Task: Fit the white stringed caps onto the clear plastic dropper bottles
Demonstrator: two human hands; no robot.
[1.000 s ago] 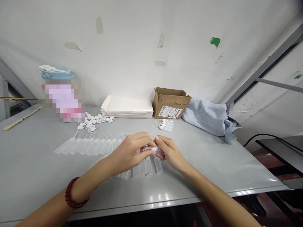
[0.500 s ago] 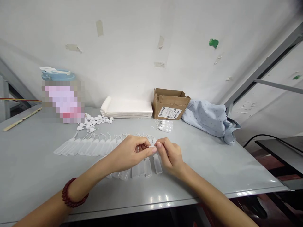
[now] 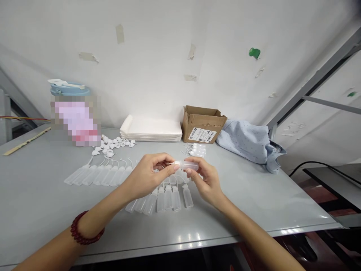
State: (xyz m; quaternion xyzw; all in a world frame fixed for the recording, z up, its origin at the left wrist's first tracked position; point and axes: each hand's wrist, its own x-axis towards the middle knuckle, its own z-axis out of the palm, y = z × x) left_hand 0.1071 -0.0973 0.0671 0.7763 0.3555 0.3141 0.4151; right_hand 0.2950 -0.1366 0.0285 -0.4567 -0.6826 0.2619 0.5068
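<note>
My left hand [image 3: 149,174] and my right hand [image 3: 204,180] meet above the middle of the grey table [image 3: 39,203]. Between them lies a small clear plastic bottle [image 3: 187,165], held sideways. My right hand's fingers wrap its body; my left thumb and forefinger pinch its cap end. Below my hands a row of several small clear bottles [image 3: 169,197] lies on the table. A second row of uncapped bottles with bent white tips [image 3: 98,174] lies further left. A red bead bracelet [image 3: 81,229] is on my left wrist.
A heap of small white caps [image 3: 113,144] lies at the back left beside a blue-lidded container [image 3: 69,87]. A stack of white sheets [image 3: 150,130], an open cardboard box [image 3: 203,124] and a light blue cloth [image 3: 248,141] line the wall. A few capped bottles [image 3: 196,149] lie before the box.
Both hands have risen a little from the table with the bottle between them. The bottle now lies sideways and shows more clearly; the row beneath my hands is uncovered.
</note>
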